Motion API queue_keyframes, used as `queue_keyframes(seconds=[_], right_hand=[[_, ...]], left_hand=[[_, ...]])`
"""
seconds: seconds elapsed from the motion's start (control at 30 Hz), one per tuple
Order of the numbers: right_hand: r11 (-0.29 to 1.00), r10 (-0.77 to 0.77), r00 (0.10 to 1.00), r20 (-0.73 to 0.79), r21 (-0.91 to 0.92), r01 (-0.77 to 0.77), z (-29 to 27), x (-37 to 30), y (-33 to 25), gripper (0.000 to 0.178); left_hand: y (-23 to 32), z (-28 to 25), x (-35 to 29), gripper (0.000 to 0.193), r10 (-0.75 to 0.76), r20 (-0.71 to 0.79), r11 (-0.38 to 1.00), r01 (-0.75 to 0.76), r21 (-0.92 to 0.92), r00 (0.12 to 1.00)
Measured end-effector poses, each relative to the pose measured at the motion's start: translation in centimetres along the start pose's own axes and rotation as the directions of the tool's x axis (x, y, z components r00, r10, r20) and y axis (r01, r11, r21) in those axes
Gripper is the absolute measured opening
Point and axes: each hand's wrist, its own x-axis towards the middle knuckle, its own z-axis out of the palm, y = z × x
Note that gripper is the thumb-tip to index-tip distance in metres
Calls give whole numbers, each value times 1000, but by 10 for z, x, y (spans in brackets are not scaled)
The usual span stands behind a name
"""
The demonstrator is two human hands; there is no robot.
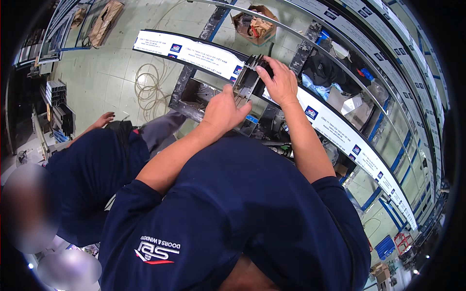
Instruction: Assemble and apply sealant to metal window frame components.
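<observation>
A short dark metal profile piece (pixel 246 80) with a ridged, slotted end sits across a long bar covered in printed white film (pixel 204 56). My right hand (pixel 281 83) grips the upper right side of this piece, its thumb and fingers bent over the ridged end. At the lower left end of the piece is my left hand (pixel 224 112), thumb and index finger spread apart and close to its edge. The other left fingers are partly hidden, and whether they touch the piece I cannot tell. Past my right hand, the film-covered bar (pixel 335 127) continues to the lower right.
A dark-topped frame (pixel 187 87) supports the bar. Beyond it stands a cardboard box of scraps (pixel 255 26). More film-covered bars (pixel 378 53) lie to the right, above black cloth and tools (pixel 323 70). Coiled hose (pixel 150 87) lies on the floor; a co-worker (pixel 97 179) is close on my left.
</observation>
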Motion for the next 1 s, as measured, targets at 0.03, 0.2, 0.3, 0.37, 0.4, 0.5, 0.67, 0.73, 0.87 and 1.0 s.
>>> queue_keyframes(seconds=[0.03, 0.2, 0.3, 0.37, 0.4, 0.5, 0.67, 0.73, 0.87, 1.0], right_hand=[[1000, 1, 1000, 1, -5, -1, 0, 0, 0, 70], [1000, 5, 1000, 13, -5, -5, -1, 1, -3, 69], [1000, 21, 1000, 17, -11, -20, -1, -1, -3, 69], [1000, 0, 1000, -12, 1, 0, 0, 0, -1, 69], [1000, -3, 1000, 4, 18, 3, 0, 0, 1, 70], [999, 0, 1000, -13, 39, 1, 1, -1, 2, 71], [999, 34, 999, 4, -11, -34, -1, 2, -4, 66], [997, 57, 998, 11, -59, -56, 0, 3, -4, 65], [991, 119, 993, 19, -67, -117, 1, 6, -4, 68], [973, 226, 968, 108, -65, -220, -4, 11, -6, 72]], left_hand=[[-1, 1, 0, 65, 3, -17, 1000, -3, 6, 1000], [-10, 13, 8, 66, -12, 13, 999, 12, 50, 1000], [-10, 12, 10, 66, -15, 49, 999, 13, 43, 999], [-8, 8, 11, 66, 21, 15, 998, -22, 54, 1000], [-8, 8, 12, 66, 27, 18, 998, -28, 52, 999], [-8, 8, 16, 70, -5, 66, 997, 0, 79, 998], [-5, 7, 17, 70, -11, 58, 995, 6, 99, 998], [-4, 7, 19, 79, -17, 61, 993, 10, 114, 998], [4, 2, 23, 118, 15, 88, 973, -35, 228, 996], [3, -8, 22, 123, 186, -17, 929, -170, 328, 982]])
